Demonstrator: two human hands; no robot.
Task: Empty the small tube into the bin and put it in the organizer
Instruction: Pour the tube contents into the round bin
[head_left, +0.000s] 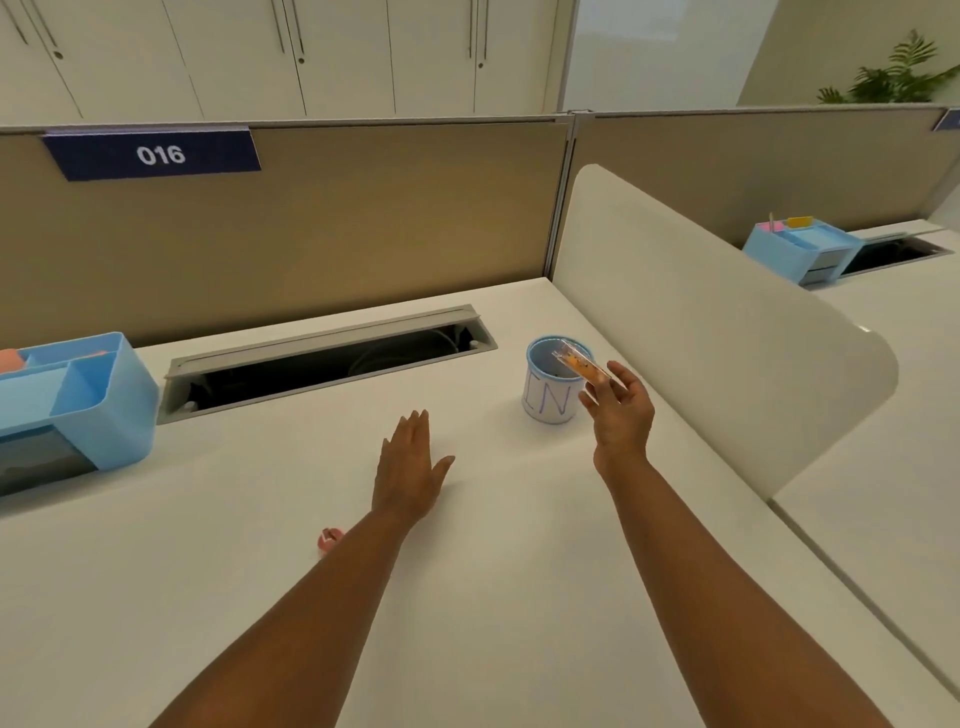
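Left forearm: bare, entering from lower left, angled up toward centre of the white desk (519, 597)
Pink cap (329, 539): small, lying on the desk just beside the left forearm, partly hidden by it
Left hand (410, 467): palm down, flat on or just above the desk, fingers straight and close together, thumb splayed to the right; empty
Right forearm: bare, entering from lower right, raised off the desk, wrist bent toward the bin
Right hand (621, 415): palm facing left, fingertips pinching the lower end of the small tube (582, 361)
Small tube: clear, orange contents inside, tilted with open far end over the mouth of the bin (550, 402)
Bin: round, blue rim, white wrap with handwritten letters, standing upright on the desk just left of the right hand
Organizer (98, 400): blue, compartmented, at the left desk edge, well apart from both hands
Cable slot (327, 358): grey lid raised, at the back of the desk between organizer and bin
Partition (363, 223): beige, sign reading 016 at upper left
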